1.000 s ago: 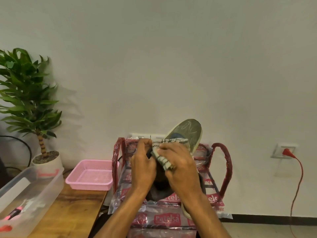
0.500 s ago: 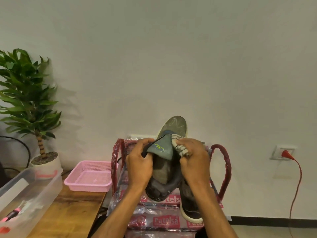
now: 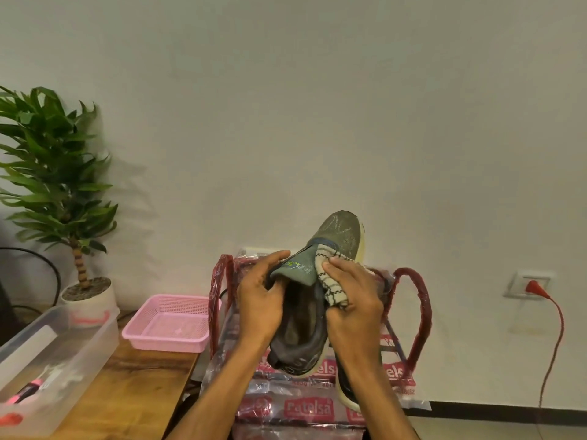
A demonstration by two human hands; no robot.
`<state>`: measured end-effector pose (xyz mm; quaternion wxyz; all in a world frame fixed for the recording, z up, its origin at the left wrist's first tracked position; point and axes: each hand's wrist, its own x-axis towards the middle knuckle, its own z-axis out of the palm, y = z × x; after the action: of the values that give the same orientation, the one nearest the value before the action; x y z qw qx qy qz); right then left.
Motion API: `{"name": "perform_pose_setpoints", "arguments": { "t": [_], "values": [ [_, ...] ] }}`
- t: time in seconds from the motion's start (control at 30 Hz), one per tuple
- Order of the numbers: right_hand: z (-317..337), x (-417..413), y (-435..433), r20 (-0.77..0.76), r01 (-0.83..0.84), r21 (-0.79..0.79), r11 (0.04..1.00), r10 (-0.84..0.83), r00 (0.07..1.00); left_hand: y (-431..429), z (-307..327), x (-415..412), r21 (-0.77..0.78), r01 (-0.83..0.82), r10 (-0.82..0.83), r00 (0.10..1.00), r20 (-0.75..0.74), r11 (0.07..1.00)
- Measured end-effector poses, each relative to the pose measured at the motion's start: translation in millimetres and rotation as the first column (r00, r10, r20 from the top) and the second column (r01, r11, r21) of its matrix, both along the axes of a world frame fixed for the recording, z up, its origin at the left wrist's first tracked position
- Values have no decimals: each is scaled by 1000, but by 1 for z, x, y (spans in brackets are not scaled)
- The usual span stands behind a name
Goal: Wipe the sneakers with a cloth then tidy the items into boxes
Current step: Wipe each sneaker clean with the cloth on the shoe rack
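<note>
**cloth at the tongue of a raised sneaker**

the person holds one sneaker [image 3: 305, 312] up in front of the chest, toe pointing up and away and the opening facing the camera. the left hand [image 3: 257, 309] grips its left side, fingers curled round the collar and thumb resting near the top of the tongue. the right hand [image 3: 354, 300] is bunched round a pale patterned cloth [image 3: 332, 287] and presses it against the right edge of the tongue, just below the toe.

to do this step well, the left hand should likely hold the shoe firm while the right draws the cloth in short strokes along the upper. turning the shoe would then bring unwiped sides to the cloth, and a fresh fold would help once one gets dirty.

what looks like the second sneaker [image 3: 347, 389] lies below the right forearm on a red-printed plastic bag [image 3: 416, 312]. a pink basket [image 3: 168, 325] and a clear box [image 3: 57, 344] sit to the left on the table [image 3: 127, 392], well apart from the hands, so tidying is probably not yet begun.
</note>
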<state>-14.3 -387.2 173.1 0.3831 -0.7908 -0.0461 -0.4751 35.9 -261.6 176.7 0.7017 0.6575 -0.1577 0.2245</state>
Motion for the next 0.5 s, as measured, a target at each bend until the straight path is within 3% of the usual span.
{"name": "perform_pose_setpoints", "arguments": {
  "t": [0.1,0.23,0.4,0.5],
  "values": [
    [2,-1,8,31,-3,-70,998,5,999,-4,3,-8,25,66,-65,998,-21,998],
    [0,-7,13,24,-44,-190,981,50,998,-8,2,-12,4,8,-8,999,-32,1000],
    [12,2,-3,-46,59,-103,993,-64,997,-10,-3,-6,66,-48,50,998,-30,997],
    [12,-6,12,-49,-47,-181,982,39,998,-13,3,-7,47,-74,76,997,-32,996]
  ]
}}
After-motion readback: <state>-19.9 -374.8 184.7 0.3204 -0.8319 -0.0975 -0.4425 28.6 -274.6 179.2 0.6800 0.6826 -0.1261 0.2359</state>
